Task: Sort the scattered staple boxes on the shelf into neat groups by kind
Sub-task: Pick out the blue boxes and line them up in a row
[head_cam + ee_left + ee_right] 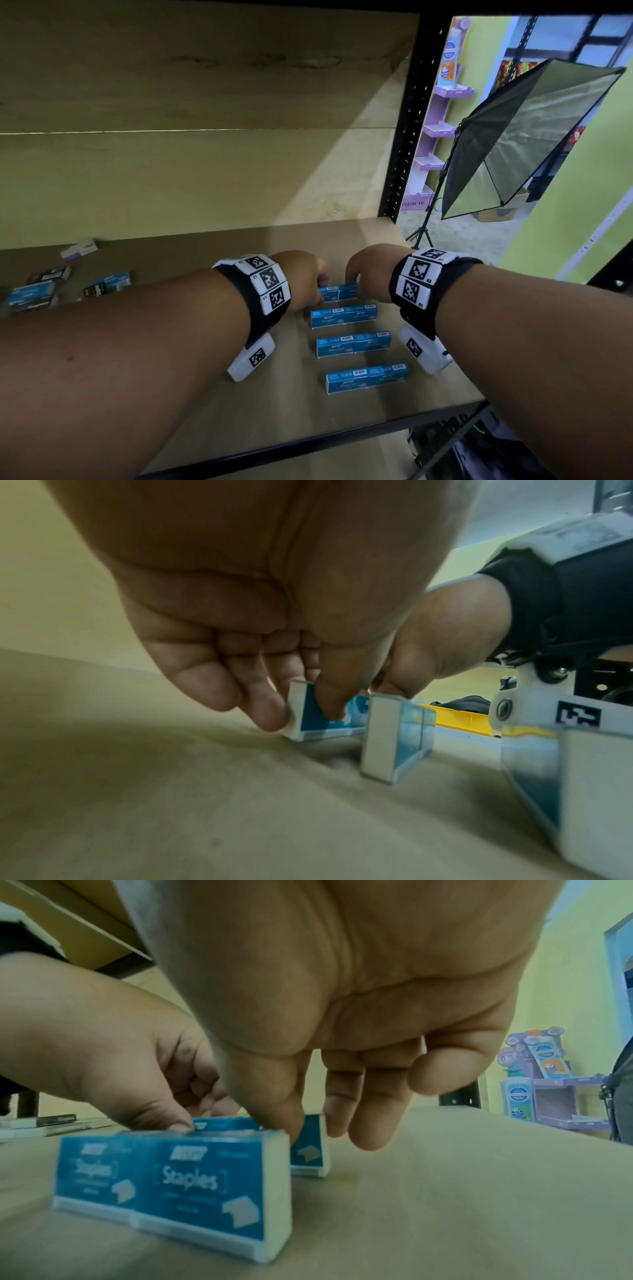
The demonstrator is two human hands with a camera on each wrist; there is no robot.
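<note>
Blue staple boxes stand in rows of two at the right of the shelf [411, 394]. My left hand [308, 281] pinches the left box of the far row [327, 294] between thumb and fingers; the left wrist view shows that hand [301, 715] on the box's end [308, 721]. My right hand [363, 274] pinches the right box of that row [347, 291], seen close in the right wrist view, hand [311, 1129] on box [308, 1150]. The two boxes touch end to end. Three more blue pairs [352, 343] stand in front of them.
Scattered boxes lie at the shelf's far left: blue ones [30, 294], black ones [49, 274] and a pale purple one [80, 249]. A black shelf post [407, 137] rises at the right rear. Beyond it stand a softbox light [513, 144] and a purple display rack [442, 102].
</note>
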